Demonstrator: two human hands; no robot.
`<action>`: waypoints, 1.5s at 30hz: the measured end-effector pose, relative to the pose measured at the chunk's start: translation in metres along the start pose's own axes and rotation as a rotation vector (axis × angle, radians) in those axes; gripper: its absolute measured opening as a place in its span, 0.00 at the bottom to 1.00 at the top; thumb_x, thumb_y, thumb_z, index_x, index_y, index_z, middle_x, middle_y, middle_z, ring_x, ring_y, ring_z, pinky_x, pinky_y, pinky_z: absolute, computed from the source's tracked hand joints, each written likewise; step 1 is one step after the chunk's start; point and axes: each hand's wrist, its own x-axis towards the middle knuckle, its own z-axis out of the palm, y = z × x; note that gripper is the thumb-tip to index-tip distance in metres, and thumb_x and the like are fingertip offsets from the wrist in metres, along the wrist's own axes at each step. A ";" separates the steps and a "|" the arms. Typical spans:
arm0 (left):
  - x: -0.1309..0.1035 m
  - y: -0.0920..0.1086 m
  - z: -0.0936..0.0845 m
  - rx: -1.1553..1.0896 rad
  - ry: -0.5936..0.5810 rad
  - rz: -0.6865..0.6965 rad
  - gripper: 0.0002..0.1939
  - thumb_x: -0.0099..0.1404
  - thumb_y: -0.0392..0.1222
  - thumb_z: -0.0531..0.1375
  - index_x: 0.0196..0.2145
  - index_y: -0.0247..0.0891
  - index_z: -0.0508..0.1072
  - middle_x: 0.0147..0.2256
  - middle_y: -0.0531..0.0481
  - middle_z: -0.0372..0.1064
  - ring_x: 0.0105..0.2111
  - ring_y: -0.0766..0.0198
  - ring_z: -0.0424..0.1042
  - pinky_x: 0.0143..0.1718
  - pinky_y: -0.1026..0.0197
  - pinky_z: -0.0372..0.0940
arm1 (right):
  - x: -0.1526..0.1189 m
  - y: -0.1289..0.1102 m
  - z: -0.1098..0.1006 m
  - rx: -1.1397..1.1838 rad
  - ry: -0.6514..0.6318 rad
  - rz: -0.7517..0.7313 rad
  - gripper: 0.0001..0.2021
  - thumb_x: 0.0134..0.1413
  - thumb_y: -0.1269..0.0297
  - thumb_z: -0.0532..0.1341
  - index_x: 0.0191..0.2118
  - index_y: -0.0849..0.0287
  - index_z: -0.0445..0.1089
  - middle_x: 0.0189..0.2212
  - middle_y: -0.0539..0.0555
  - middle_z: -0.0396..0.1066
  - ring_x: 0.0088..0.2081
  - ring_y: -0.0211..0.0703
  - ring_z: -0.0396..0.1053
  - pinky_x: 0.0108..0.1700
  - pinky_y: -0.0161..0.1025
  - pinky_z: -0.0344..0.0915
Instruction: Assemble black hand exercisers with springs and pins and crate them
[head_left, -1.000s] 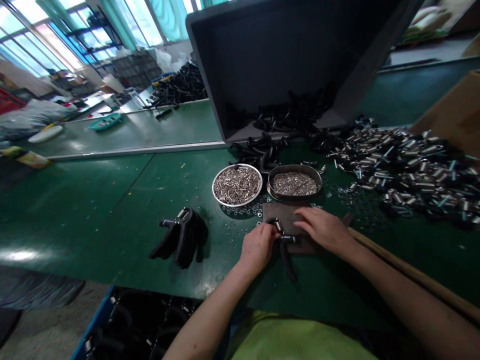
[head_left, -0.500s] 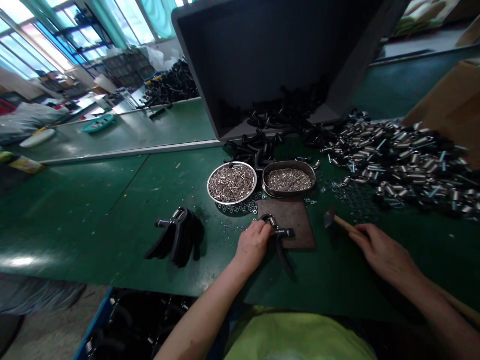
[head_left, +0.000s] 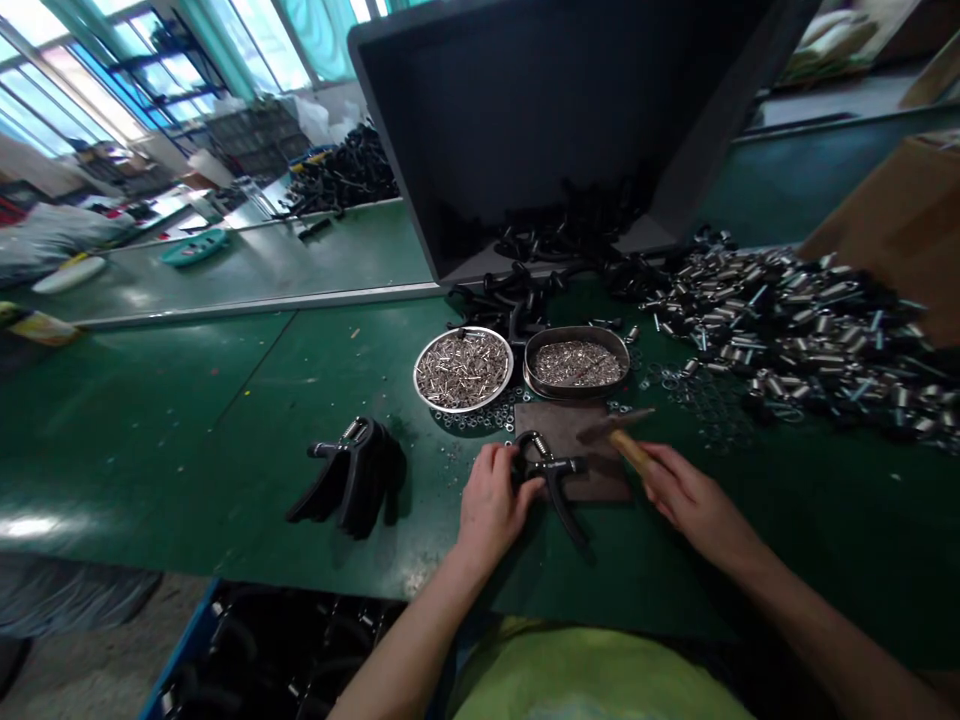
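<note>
My left hand is closed on a black hand grip with a spring, whose upper part lies over a brown metal plate. In my right hand is the wooden handle of a hammer; its head hangs over the plate, just right of the hand grip. Behind the plate stand a round dish of small metal pins and an oval tin of small metal parts. Several assembled black grips stand together to the left of my left hand.
A large grey bin lies tipped at the back, with black handles spilling out. Springs and metal parts are heaped at the right beside a cardboard box. A blue crate holding black grips is below the table edge.
My right hand has brought the hammer leftward, from beside the plate to over it. The fingers of my left hand have shifted on the hand grip, which has hardly moved.
</note>
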 end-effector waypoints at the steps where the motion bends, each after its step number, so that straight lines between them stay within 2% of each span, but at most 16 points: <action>1: -0.003 0.000 0.000 -0.023 -0.004 -0.068 0.16 0.61 0.43 0.61 0.45 0.37 0.64 0.42 0.45 0.67 0.41 0.58 0.69 0.42 0.56 0.66 | -0.008 0.005 -0.001 0.052 0.019 0.062 0.21 0.61 0.51 0.45 0.51 0.57 0.63 0.23 0.51 0.69 0.23 0.42 0.69 0.24 0.36 0.65; 3: -0.007 -0.001 0.001 -0.062 -0.031 -0.146 0.14 0.61 0.40 0.60 0.44 0.37 0.64 0.38 0.47 0.68 0.37 0.59 0.70 0.39 0.57 0.66 | -0.023 0.008 0.000 0.095 0.025 0.127 0.22 0.61 0.50 0.45 0.50 0.57 0.63 0.21 0.50 0.67 0.22 0.41 0.68 0.22 0.35 0.64; 5: -0.009 -0.001 0.003 -0.080 -0.036 -0.142 0.12 0.61 0.38 0.59 0.43 0.37 0.64 0.36 0.48 0.69 0.36 0.60 0.70 0.38 0.58 0.66 | -0.031 -0.001 0.005 0.042 0.014 0.084 0.21 0.61 0.52 0.45 0.50 0.57 0.63 0.21 0.50 0.67 0.22 0.42 0.68 0.23 0.36 0.65; 10: -0.007 0.000 0.005 -0.065 -0.008 -0.112 0.13 0.60 0.37 0.59 0.44 0.38 0.65 0.37 0.47 0.70 0.38 0.59 0.71 0.37 0.59 0.66 | -0.026 -0.036 0.021 -0.234 0.072 -0.309 0.19 0.62 0.61 0.45 0.55 0.52 0.62 0.41 0.57 0.74 0.39 0.47 0.73 0.40 0.42 0.69; 12: -0.007 0.001 0.005 -0.063 -0.008 -0.110 0.13 0.60 0.37 0.59 0.44 0.38 0.65 0.38 0.47 0.70 0.38 0.59 0.71 0.37 0.59 0.66 | -0.020 -0.039 0.027 -0.414 0.017 -0.384 0.20 0.62 0.64 0.45 0.57 0.51 0.62 0.41 0.57 0.74 0.37 0.48 0.74 0.37 0.42 0.69; 15: -0.008 0.001 0.002 -0.063 -0.022 -0.114 0.14 0.60 0.36 0.59 0.44 0.37 0.66 0.39 0.46 0.70 0.38 0.59 0.70 0.38 0.58 0.66 | -0.014 -0.026 0.029 -0.621 -0.043 -0.393 0.21 0.63 0.64 0.45 0.58 0.52 0.61 0.41 0.56 0.74 0.33 0.47 0.74 0.31 0.41 0.69; 18: -0.007 0.000 -0.003 -0.089 -0.046 -0.095 0.15 0.60 0.36 0.58 0.46 0.39 0.68 0.38 0.47 0.70 0.37 0.60 0.70 0.38 0.59 0.65 | -0.016 -0.002 0.015 -0.705 0.082 -0.383 0.21 0.65 0.62 0.44 0.59 0.54 0.61 0.44 0.56 0.73 0.36 0.47 0.74 0.32 0.41 0.68; 20: -0.005 0.000 -0.007 -0.168 -0.057 -0.107 0.13 0.62 0.37 0.57 0.46 0.42 0.70 0.37 0.49 0.71 0.36 0.62 0.70 0.38 0.60 0.65 | -0.021 0.019 0.000 -0.812 0.207 -0.330 0.21 0.65 0.60 0.44 0.59 0.55 0.61 0.41 0.57 0.74 0.34 0.47 0.73 0.29 0.41 0.65; 22: -0.004 0.002 -0.008 -0.360 -0.090 -0.194 0.12 0.62 0.39 0.57 0.45 0.43 0.72 0.35 0.50 0.72 0.34 0.63 0.70 0.37 0.60 0.66 | -0.024 0.038 -0.017 -0.923 0.313 -0.275 0.21 0.64 0.59 0.45 0.57 0.56 0.64 0.36 0.58 0.74 0.32 0.49 0.71 0.27 0.43 0.63; 25: -0.006 0.011 -0.003 -0.818 -0.192 -0.430 0.16 0.61 0.44 0.58 0.46 0.38 0.71 0.33 0.48 0.73 0.31 0.62 0.72 0.31 0.60 0.68 | -0.021 0.052 -0.037 -0.939 0.363 -0.300 0.20 0.63 0.59 0.46 0.49 0.60 0.71 0.37 0.61 0.73 0.38 0.54 0.70 0.34 0.46 0.65; 27: -0.011 0.022 0.003 -1.077 -0.230 -0.569 0.21 0.58 0.46 0.61 0.48 0.36 0.70 0.40 0.44 0.74 0.36 0.58 0.74 0.34 0.57 0.71 | -0.008 0.045 -0.045 -0.844 0.358 -0.359 0.19 0.62 0.60 0.47 0.45 0.59 0.73 0.40 0.61 0.72 0.44 0.54 0.67 0.41 0.48 0.65; 29: -0.018 0.034 0.006 -1.207 -0.248 -0.650 0.26 0.55 0.45 0.65 0.51 0.36 0.69 0.50 0.41 0.70 0.46 0.54 0.72 0.45 0.53 0.69 | 0.013 0.026 -0.047 -0.723 0.341 -0.413 0.17 0.62 0.61 0.48 0.43 0.58 0.73 0.41 0.59 0.72 0.46 0.52 0.66 0.46 0.48 0.64; 31: -0.024 0.045 0.005 -1.244 -0.285 -0.668 0.30 0.53 0.44 0.66 0.54 0.38 0.68 0.56 0.41 0.64 0.54 0.53 0.65 0.55 0.51 0.61 | 0.043 -0.001 -0.045 -0.644 0.293 -0.455 0.15 0.61 0.62 0.50 0.42 0.58 0.73 0.40 0.58 0.73 0.46 0.50 0.65 0.47 0.46 0.63; 34: -0.030 0.053 -0.003 -1.222 -0.339 -0.626 0.31 0.53 0.45 0.66 0.55 0.38 0.67 0.58 0.41 0.61 0.58 0.52 0.61 0.60 0.49 0.55 | 0.097 -0.039 -0.034 -0.687 0.187 -0.425 0.14 0.61 0.64 0.52 0.40 0.60 0.74 0.40 0.58 0.73 0.46 0.49 0.64 0.48 0.44 0.61; 39: -0.016 0.044 -0.023 -0.971 -0.279 -0.425 0.24 0.57 0.43 0.63 0.52 0.38 0.70 0.54 0.41 0.66 0.51 0.54 0.68 0.54 0.51 0.63 | 0.173 -0.067 -0.005 -0.784 0.077 -0.299 0.10 0.53 0.61 0.60 0.36 0.60 0.75 0.39 0.63 0.73 0.46 0.54 0.64 0.44 0.44 0.61; 45: 0.054 0.019 -0.031 -0.390 -0.105 -0.100 0.12 0.63 0.40 0.58 0.43 0.37 0.75 0.42 0.46 0.73 0.40 0.61 0.71 0.43 0.58 0.66 | 0.194 -0.065 0.009 -0.754 0.044 -0.267 0.06 0.50 0.68 0.61 0.30 0.63 0.75 0.36 0.64 0.75 0.43 0.55 0.68 0.41 0.45 0.61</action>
